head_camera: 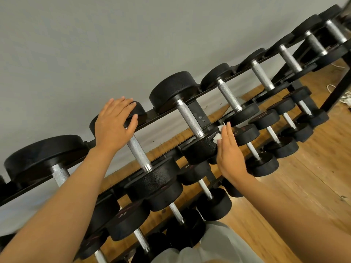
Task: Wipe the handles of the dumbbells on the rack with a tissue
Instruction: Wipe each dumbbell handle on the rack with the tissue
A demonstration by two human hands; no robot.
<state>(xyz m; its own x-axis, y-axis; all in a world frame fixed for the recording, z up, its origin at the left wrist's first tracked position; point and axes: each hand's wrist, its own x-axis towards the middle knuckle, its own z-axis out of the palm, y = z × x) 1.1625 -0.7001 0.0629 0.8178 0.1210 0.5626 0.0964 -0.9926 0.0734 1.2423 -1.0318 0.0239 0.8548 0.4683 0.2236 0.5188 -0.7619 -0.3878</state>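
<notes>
From the head view I saw a tilted rack (171,109) of black dumbbells with knurled steel handles, set against a grey wall (95,44) on a wooden floor (303,177). My left hand (114,120) lay flat over the far head of one dumbbell (138,150) on the top tier, at the rack's back rail, fingers straight and spread, curled around nothing; its handle ran down from under the palm toward the front rail. My right hand (228,154) stood edge-on beside the near head of the next dumbbell (190,118) along the top tier, at the front rail, fingers straight and close together. The tissue (218,134), small and white, was bunched between those fingertips and the side of that black head; I thought it was pressed there rather than pinched, but the palm faced away and I could not tell for sure. The tissue sat just below the handle's lower collar, not on the handle itself. Lower tiers held smaller dumbbells, and a pale grey garment (209,247) showed at the bottom edge
</notes>
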